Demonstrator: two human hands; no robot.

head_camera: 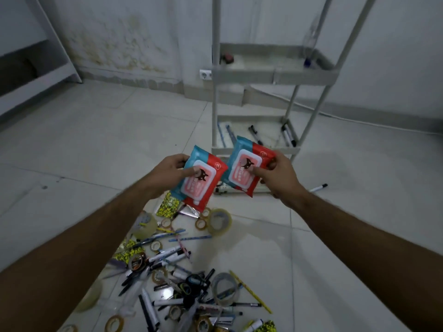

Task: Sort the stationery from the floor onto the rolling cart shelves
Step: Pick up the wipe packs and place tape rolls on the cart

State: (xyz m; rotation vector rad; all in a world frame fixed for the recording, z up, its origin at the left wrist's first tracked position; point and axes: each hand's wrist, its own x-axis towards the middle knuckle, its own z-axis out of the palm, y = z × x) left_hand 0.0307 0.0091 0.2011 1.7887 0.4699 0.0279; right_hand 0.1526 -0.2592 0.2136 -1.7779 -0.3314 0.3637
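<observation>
My left hand (171, 174) grips a red and blue wipes pack (203, 185) with a pink lid, held above the floor pile. My right hand (278, 173) grips a second, matching wipes pack (242, 171), in front of the white rolling cart (275, 75). The cart's lower shelf (254, 149) holds several pens and markers. Its middle shelf carries a small dark object (227, 58) and a clear bottle (309, 41). On the floor below my arms lies a heap of stationery (182, 281): pens, markers, tape rolls, scissors.
A lone marker (318, 188) lies on the tiles right of the cart. A wall socket (206, 74) and a white cable (359, 121) sit by the back wall. Large tape rolls (219, 221) and yellow patterned packets (169, 204) lie near my left hand. A white furniture edge (40, 75) stands at far left.
</observation>
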